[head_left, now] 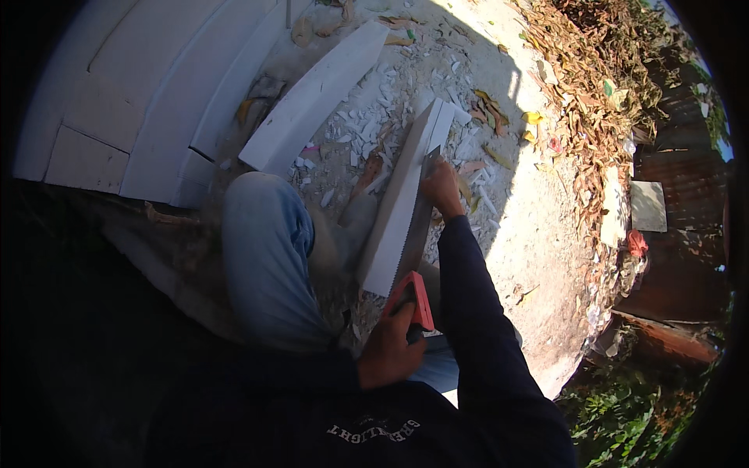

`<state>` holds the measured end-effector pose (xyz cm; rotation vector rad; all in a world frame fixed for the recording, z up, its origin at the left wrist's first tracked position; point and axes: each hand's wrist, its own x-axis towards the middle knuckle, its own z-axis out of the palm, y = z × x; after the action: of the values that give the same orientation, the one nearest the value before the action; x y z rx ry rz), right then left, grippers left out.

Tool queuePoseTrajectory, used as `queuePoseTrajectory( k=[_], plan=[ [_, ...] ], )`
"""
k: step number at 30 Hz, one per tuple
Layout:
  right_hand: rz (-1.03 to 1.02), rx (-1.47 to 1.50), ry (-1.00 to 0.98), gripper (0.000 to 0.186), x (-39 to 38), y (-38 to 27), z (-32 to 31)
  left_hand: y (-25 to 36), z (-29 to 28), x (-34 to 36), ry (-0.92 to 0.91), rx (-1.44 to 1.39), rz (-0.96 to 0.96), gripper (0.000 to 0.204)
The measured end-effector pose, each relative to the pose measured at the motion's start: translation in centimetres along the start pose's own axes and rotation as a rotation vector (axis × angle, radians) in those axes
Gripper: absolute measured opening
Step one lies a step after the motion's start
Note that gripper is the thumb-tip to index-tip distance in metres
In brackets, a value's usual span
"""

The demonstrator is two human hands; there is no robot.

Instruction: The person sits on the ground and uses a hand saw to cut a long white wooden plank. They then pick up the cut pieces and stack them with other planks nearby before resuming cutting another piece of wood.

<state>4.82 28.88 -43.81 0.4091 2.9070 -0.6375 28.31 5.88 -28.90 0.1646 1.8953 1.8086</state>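
Note:
A hand saw (419, 234) with a red and black handle lies lengthwise along a long white block (402, 199), its toothed edge toward the block. My left hand (390, 349) is closed round the saw's handle, close to my body. At the far end of the blade, my right hand (441, 187) grips the tip, its fingers pressed on the metal against the block's top. A dark line runs along the block's far end, beyond the right hand. To the left lies a second long white block (316, 97), apart from the first.
White chips and shavings (374, 117) with dry leaves cover the ground around the blocks. Large stacked white blocks (148, 93) stand at the far left. My bent knee (261, 226) is beside them. A leaf pile (601, 62) and rusty metal sheets (671, 265) line the right.

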Motion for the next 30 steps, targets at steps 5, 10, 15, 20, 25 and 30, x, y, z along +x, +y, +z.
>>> queuePoseTrajectory(
  k=[5, 10, 15, 20, 25, 30],
  plan=[
    [-0.035, 0.000, 0.203, 0.057, 0.8, -0.3, -1.2, -0.4, 0.0, 0.6, 0.047, 0.101, 0.039, 0.033],
    [-0.008, 0.041, 0.200, 0.056, 6.4, -0.1, -3.1, -2.0, 0.1, 6.7, 0.002, -0.041, 0.087, 0.037],
    [-0.022, 0.027, 0.208, 0.054, 9.8, 0.3, -3.1, -2.6, 0.9, 10.1, 0.044, -0.043, 0.204, 0.037],
    [0.013, 0.027, 0.159, 0.051, 10.8, 0.8, -2.4, -2.8, 0.9, 11.4, 0.035, -0.041, 0.158, 0.035],
    [-0.028, 0.057, 0.143, 0.044, 11.5, 1.1, -2.0, -2.9, 1.0, 11.5, 0.036, -0.048, 0.126, 0.033],
    [-0.012, -0.001, 0.134, 0.040, 12.6, 1.7, -1.1, -2.6, 0.9, 12.3, 0.042, -0.135, 0.131, 0.030]
  ],
)
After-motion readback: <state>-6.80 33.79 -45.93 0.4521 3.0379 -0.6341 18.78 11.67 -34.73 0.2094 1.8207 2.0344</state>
